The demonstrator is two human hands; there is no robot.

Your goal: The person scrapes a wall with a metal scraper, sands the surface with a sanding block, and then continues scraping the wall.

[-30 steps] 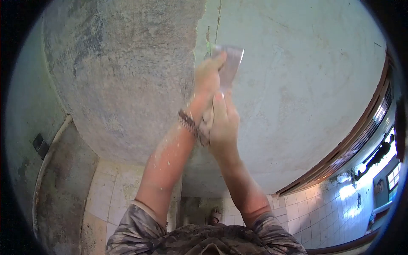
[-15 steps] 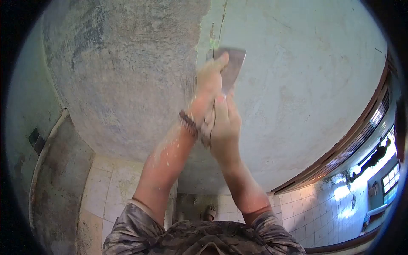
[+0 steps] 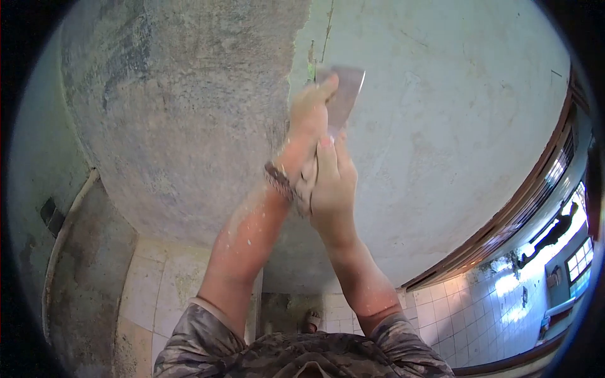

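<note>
A: So, where's the scraper [image 3: 348,99]?
B: At the wall [image 3: 441,138], sticking up past the right hand [image 3: 334,186], fingers curled round its lower end.
A: Left hand [image 3: 309,114]?
B: Fingertips over its left side; can't tell if they're gripping.

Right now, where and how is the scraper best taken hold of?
I'd grip the scraper by its narrow lower end, coming from below, where the right hand has it: the tool tapers down from a broad top edge, so that end looks easiest to wrap. The left hand could steady the upper part.
</note>
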